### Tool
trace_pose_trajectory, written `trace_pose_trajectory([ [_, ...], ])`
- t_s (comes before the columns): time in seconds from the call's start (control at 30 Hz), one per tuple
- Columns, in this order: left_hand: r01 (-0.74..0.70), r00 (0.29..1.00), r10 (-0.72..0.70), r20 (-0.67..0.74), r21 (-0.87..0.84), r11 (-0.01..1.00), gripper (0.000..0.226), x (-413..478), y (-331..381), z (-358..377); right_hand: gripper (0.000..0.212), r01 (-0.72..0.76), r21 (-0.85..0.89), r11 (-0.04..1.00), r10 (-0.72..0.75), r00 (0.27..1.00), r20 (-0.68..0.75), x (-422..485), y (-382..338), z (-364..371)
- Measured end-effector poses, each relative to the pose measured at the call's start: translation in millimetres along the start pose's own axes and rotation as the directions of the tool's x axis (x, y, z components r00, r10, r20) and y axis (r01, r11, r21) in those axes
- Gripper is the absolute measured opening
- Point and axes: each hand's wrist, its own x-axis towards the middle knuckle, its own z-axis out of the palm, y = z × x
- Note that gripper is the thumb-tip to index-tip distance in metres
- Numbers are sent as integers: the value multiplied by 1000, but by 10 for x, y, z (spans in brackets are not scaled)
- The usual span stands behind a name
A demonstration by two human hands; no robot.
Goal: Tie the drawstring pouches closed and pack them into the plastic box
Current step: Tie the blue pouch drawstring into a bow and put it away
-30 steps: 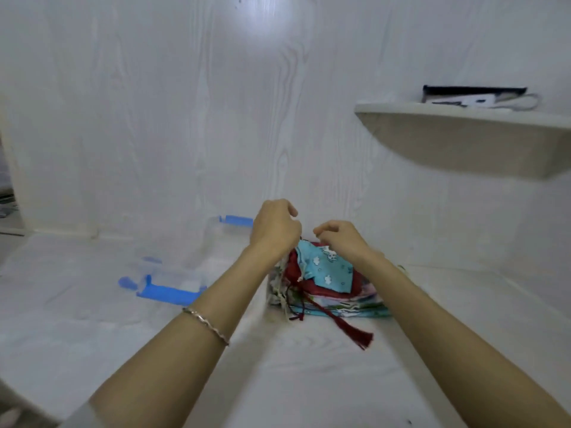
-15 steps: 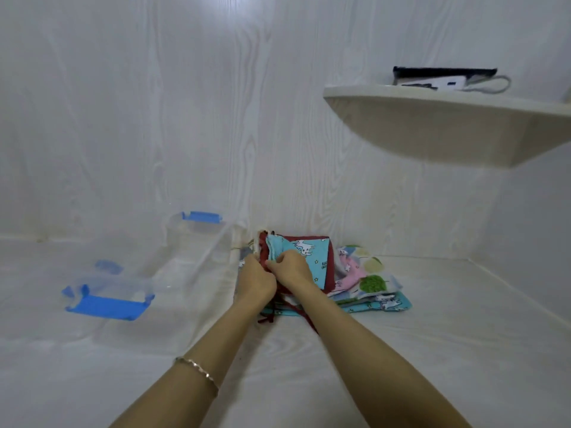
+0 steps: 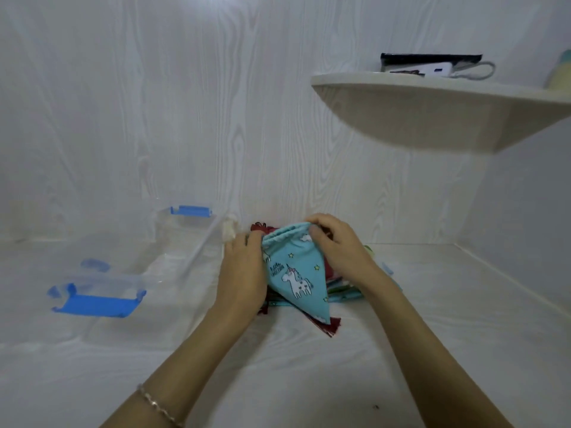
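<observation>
Presently on the white tabletop (image 3: pixel 309 366):

Item: turquoise unicorn pouch (image 3: pixel 296 273), top of a stack of printed pouches (image 3: pixel 346 291) near the back wall. Soft thin cloth, likely very light, limp, prone to flop and crease; not fragile. Mouth partly gathered.

Left hand (image 3: pixel 244 273): closed on the pouch's left edge by the gathered channel. Right hand (image 3: pixel 336 245): fingers pinching the top hem at its right end. Cord ends hidden; best hold is probably at the hem, either side of the mouth, where the cord runs.

Destination: clear plastic box (image 3: pixel 185 242), blue clips, standing open just left of the stack, apparently empty. Its lid (image 3: pixel 95 291) lies nearer, further left.
</observation>
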Motion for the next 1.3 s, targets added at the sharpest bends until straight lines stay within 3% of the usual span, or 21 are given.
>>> trace_pose_trajectory([
  [0.07, -109, 994, 109, -7, 48, 993, 6, -68, -77, 1, 22, -56, -79, 995, 58, 998, 24, -176, 160, -6],
  [0.17, -259, 966, 254, 49, 165, 952, 12, -171, -179, 55, 21, -200, -117, 973, 211, 974, 84, -441, 370, 38],
  [0.23, -243, 970, 238, 51, 148, 959, 20, -262, -224, 74, 25, -290, -58, 955, 294, 952, 82, -567, 462, 49],
  [0.3, -200, 978, 195, 80, 63, 978, 23, -346, -249, 57, 37, -345, 70, 936, 341, 938, 58, -641, 555, 27],
  [0.37, -186, 979, 187, 83, -25, 982, 19, -401, -245, -3, 34, -405, 268, 874, 408, 912, 49, -670, 611, -6],
  [0.43, -70, 995, 80, 58, -156, 985, 27, -455, -209, -89, 27, -447, 493, 747, 509, 861, 9, -666, 668, -47],
  [0.5, 99, 995, -89, 46, -318, 943, 33, -484, -213, -160, 28, -379, 755, 535, 590, 807, -13, -647, 691, -110],
  [0.53, 203, 979, -179, 97, -446, 872, 34, -492, -204, -185, 30, -324, 861, 392, 607, 794, 22, -637, 655, -130],
  [0.57, 313, 950, -247, 192, -608, 730, 36, -494, -170, -206, 29, -277, 933, 229, 593, 800, 92, -628, 605, -132],
  [0.63, 472, 876, -242, 417, -845, 252, 38, -468, -69, -213, 34, -229, 973, -27, 535, 819, 208, -613, 466, -74],
  [0.7, 502, 831, -154, 534, -840, -205, 34, -410, 34, -243, 33, -162, 974, -160, 501, 837, 222, -597, 339, 17],
  [0.73, 484, 820, -131, 558, -797, -361, 31, -384, 68, -250, 28, -126, 970, -206, 487, 847, 213, -597, 307, 65],
  [0.77, 460, 813, -125, 569, -759, -461, 28, -368, 88, -246, 22, -106, 965, -239, 475, 854, 212, -600, 306, 102],
  [0.83, 418, 803, -157, 574, -732, -539, 25, -333, 61, -202, 19, -119, 961, -251, 449, 865, 224, -602, 301, 127],
  [0.9, 398, 792, -218, 571, -752, -525, 26, -335, 28, -153, 27, -153, 971, -181, 452, 864, 221, -614, 328, 120],
  [0.97, 419, 796, -248, 552, -799, -431, 31, -373, 3, -103, 29, -191, 976, -104, 446, 868, 217, -632, 337, 123],
  [1.0, 436, 821, -250, 513, -846, -306, 32, -398, 3, -97, 29, -218, 975, -49, 432, 875, 218, -643, 309, 135],
  [1.07, 403, 905, -207, 372, -906, 130, 32, -447, 40, -139, 27, -276, 957, 88, 412, 885, 217, -655, 273, 201],
  [1.13, 254, 964, -61, 260, -820, 514, 28, -452, 90, -195, 23, -327, 903, 280, 347, 911, 223, -670, 226, 272],
  [1.23, -10, 969, 158, 190, -609, 793, 24, -378, 108, -200, 27, -383, 712, 588, 179, 921, 347, -734, 147, 403],
  [1.3, -148, 959, 238, 153, -443, 884, 21, -286, 95, -117, 23, -429, 614, 662, 176, 886, 430, -793, 99, 486],
])
